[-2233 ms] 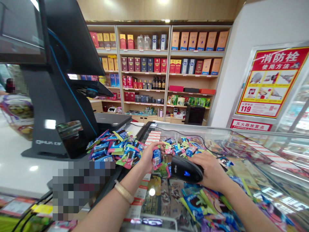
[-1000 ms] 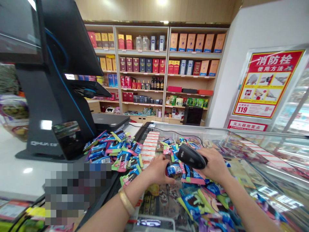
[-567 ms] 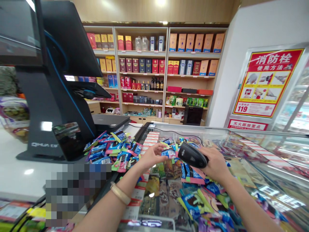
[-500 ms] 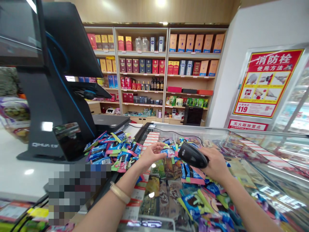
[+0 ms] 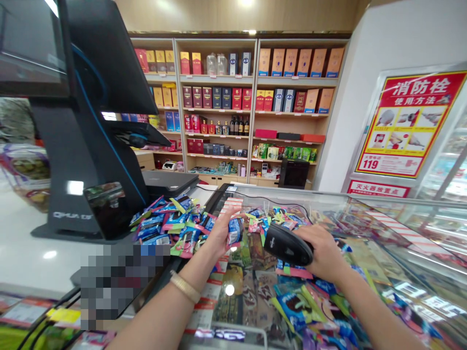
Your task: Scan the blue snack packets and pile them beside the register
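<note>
My left hand (image 5: 221, 234), with a gold-coloured bracelet on the wrist, grips a small blue snack packet (image 5: 235, 230) above the counter's striped label edge. In my right hand (image 5: 323, 250) is a black handheld barcode scanner (image 5: 288, 244), its head pointing left toward the packet. Left of my left hand lies a heap of blue, pink and green packets (image 5: 151, 227) beside the till. More such packets (image 5: 302, 306) are spread on the glass around and below my right hand. Several others (image 5: 279, 217) lie behind the scanner.
A large black till with screens (image 5: 91, 146) stands at the left. The glass display counter (image 5: 233, 316) holds bagged goods under its top. A thin cable (image 5: 255, 195) runs across the counter's back. Behind are shelves (image 5: 219, 82) of boxes and bottles.
My left hand has taken hold of a packet and drawn it a little left and up, away from the others. The scanner has shifted slightly left and down, turning toward it.
</note>
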Available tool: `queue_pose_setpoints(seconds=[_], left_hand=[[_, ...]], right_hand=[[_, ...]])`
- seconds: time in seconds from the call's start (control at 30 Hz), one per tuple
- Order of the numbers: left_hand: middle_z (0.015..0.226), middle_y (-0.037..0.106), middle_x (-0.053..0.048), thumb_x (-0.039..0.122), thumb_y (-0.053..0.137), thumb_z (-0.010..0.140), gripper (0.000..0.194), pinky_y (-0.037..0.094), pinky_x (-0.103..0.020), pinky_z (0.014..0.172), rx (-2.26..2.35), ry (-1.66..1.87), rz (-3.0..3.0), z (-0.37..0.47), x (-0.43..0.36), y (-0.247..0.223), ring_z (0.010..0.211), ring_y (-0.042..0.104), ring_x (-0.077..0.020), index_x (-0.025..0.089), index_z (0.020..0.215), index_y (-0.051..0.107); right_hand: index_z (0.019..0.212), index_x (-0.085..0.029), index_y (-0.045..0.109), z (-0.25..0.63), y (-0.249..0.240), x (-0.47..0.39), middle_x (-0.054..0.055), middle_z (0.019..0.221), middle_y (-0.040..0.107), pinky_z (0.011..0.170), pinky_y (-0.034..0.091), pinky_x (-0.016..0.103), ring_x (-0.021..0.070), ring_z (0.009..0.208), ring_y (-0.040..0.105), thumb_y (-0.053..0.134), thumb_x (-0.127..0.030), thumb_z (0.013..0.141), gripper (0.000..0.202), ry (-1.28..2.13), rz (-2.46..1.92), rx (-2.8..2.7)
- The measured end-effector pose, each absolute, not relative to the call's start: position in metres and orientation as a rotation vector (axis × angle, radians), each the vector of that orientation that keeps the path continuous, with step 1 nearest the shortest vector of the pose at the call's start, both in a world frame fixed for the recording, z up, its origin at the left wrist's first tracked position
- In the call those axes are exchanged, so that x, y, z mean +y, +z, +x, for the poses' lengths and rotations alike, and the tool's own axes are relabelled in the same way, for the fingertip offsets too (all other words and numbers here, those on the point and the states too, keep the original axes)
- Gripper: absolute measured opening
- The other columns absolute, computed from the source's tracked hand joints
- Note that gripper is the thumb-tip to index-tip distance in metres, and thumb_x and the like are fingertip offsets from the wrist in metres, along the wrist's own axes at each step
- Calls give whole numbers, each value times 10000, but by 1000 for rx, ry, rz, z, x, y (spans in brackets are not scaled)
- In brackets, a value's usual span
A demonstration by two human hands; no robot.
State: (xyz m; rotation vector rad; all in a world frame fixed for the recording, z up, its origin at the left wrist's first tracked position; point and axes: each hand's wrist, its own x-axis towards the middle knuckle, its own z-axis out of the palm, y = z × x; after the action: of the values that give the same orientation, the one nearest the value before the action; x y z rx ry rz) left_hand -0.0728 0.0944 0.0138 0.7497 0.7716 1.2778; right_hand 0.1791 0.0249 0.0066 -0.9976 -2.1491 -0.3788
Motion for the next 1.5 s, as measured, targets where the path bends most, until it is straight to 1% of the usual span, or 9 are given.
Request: queue_pose_setpoints(seconds=[0.13,0.53,0.63,0.73,0.9,1.03,1.13,1.3,1.5], left_hand=[[762,710,-22,469,651,814,352,490,-193,439,835,1283,772,-71,93,13,465,613,-91,143,946,659],[751,695,-9,482,656,781,358,476,-199,478,844,1268,827,-70,95,10,463,582,-78,151,915,660],[789,701,-33,523,656,751,386,488,-224,524,878,1302,937,-70,98,7,539,613,-109,150,853,662],[814,707,-48,485,649,750,334,508,-255,676,1001,1353,1358,-74,102,5,716,655,-158,156,805,662],[910,708,-87,272,664,735,249,478,-331,852,1633,957,2265,-91,103,10,894,651,-225,162,959,672],[1059,684,-183,198,587,777,229,472,-357,875,2046,427,2454,-104,100,14,1025,637,-280,125,969,687],[1073,672,-229,127,541,774,265,470,-402,864,2161,221,2460,-108,96,15,1067,620,-324,101,993,687],[1132,640,-235,199,603,766,390,436,-459,903,2164,186,2513,-103,89,15,1096,588,-357,106,1144,627],[1225,577,-154,282,608,796,482,403,-445,996,1733,601,2610,-79,87,5,1167,539,-312,186,1265,552]], right_hand=[[939,-207,650,169,11,19,38,772,686,673,369,299,178,714,621,704,-466,724,341,-323,-979,-2209],[927,-224,665,161,9,16,44,807,699,689,376,304,181,738,621,618,-355,772,208,-300,-1026,-2265],[939,-220,655,164,10,18,39,790,691,675,370,300,183,720,619,670,-393,738,266,-327,-1004,-2247],[940,-213,642,170,9,21,41,786,687,672,370,297,185,724,625,645,-367,751,245,-378,-977,-2192],[902,-209,655,184,4,28,55,816,697,679,379,306,186,732,632,518,-233,755,203,-455,-1080,-2111],[918,-208,675,194,2,33,75,827,707,677,415,313,214,756,643,561,-324,743,239,-530,-1124,-2056],[958,-205,682,200,1,37,88,866,716,687,441,323,225,776,653,574,-378,775,274,-557,-1156,-2030],[989,-213,686,207,-1,39,79,883,722,707,460,338,224,776,659,581,-356,798,261,-591,-1207,-1994],[952,-212,682,208,0,39,72,874,721,693,453,327,217,771,656,557,-310,796,223,-623,-1207,-1988]])
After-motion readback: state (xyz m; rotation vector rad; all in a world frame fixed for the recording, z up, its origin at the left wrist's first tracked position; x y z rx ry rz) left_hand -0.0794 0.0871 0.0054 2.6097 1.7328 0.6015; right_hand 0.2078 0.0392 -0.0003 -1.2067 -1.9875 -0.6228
